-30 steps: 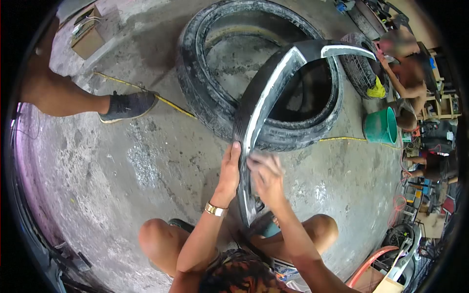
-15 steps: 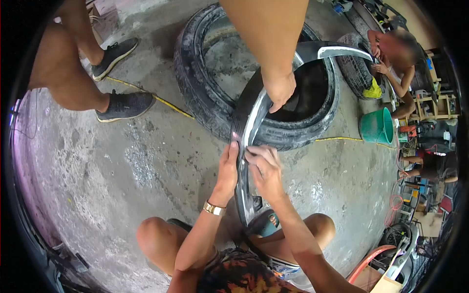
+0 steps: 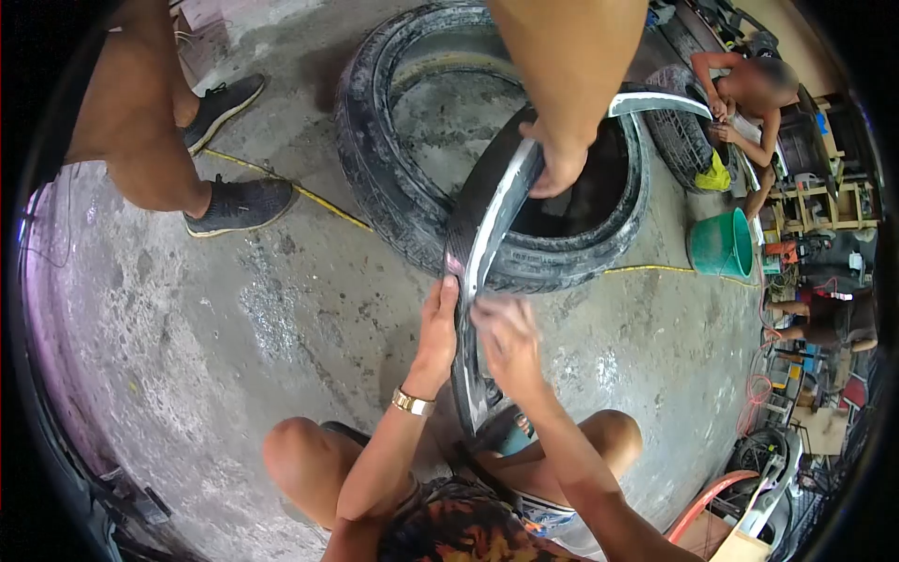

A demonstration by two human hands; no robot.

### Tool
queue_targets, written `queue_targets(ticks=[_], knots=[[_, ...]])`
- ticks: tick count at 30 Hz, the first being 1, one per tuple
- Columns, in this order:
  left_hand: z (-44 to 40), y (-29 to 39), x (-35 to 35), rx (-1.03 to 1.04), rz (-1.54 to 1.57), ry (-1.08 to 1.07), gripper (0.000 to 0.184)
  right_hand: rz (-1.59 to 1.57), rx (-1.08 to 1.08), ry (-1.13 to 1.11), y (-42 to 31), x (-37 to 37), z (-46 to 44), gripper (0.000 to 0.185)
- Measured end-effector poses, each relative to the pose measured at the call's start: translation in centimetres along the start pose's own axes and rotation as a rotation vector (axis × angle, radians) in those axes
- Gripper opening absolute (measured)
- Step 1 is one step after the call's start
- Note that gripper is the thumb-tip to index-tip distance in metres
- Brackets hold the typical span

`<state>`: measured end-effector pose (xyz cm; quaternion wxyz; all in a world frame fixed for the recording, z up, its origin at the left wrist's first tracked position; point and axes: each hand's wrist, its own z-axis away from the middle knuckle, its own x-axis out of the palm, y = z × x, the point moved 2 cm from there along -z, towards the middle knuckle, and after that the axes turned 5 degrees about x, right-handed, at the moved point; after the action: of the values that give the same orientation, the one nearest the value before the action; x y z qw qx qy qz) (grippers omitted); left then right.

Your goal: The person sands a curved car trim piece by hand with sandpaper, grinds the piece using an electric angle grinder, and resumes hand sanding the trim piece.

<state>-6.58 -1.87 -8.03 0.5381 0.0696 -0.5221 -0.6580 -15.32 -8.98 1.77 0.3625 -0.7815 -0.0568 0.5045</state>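
Observation:
A long, curved black trim panel [image 3: 480, 251] with a whitish strip along its edge lies across a tyre, its near end pointing toward my lap. My left hand [image 3: 436, 331] grips the left edge of the panel's near part, thumb on top. On the opposite edge, my right hand [image 3: 510, 337] has its fingers curled and pressed together against the panel, blurred by motion. Whatever those fingers hold, if anything, is hidden. Another person's hand [image 3: 562, 161] rests on the panel farther up, its fingers over the whitish edge.
The panel is propped on a large tyre [image 3: 393, 201] on the concrete floor. At left stand another person's shoes [image 3: 242, 201]. A yellow hose [image 3: 337, 208] runs past the tyre. On the right are a green bucket [image 3: 719, 242], a second tyre [image 3: 676, 140] and a crouching person [image 3: 749, 140].
The other person's hand and forearm have shifted right and slightly up along the panel. My right hand has moved slightly downward and blurred more. My left hand stays nearly in place.

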Motion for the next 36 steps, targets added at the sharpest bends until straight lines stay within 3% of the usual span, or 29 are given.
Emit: queue_targets(ticks=[4, 5, 16, 20, 22, 26, 36], knots=[[0.3, 0.2, 0.1, -0.038, 0.025, -0.012, 0.060, -0.016, -0.015, -0.074, 0.4, -0.2, 0.0, 0.026], [0.3, 0.5, 0.0, -0.037, 0.020, -0.033, 0.050, -0.024, 0.021, -0.054, 0.4, -0.1, -0.6, 0.026], [0.0, 1.3, 0.5, 0.007, -0.036, 0.047, 0.049, -0.050, -0.005, -0.057, 0.1, -0.1, -0.8, 0.026], [0.4, 1.0, 0.4, -0.095, 0.103, -0.056, 0.049, -0.031, 0.006, -0.012, 0.4, -0.1, -1.6, 0.025], [0.1, 0.9, 0.6, 0.000, 0.044, 0.034, 0.053, -0.069, -0.017, -0.041, 0.2, 0.0, 0.1, 0.028], [0.7, 1.4, 0.5, -0.105, 0.134, -0.049, 0.058, -0.036, 0.009, -0.031, 0.4, -0.3, -2.0, 0.030], [-0.1, 1.2, 0.3, -0.044, -0.040, 0.050, 0.069, -0.029, -0.024, 0.006, 0.2, 0.1, -0.8, 0.030]])
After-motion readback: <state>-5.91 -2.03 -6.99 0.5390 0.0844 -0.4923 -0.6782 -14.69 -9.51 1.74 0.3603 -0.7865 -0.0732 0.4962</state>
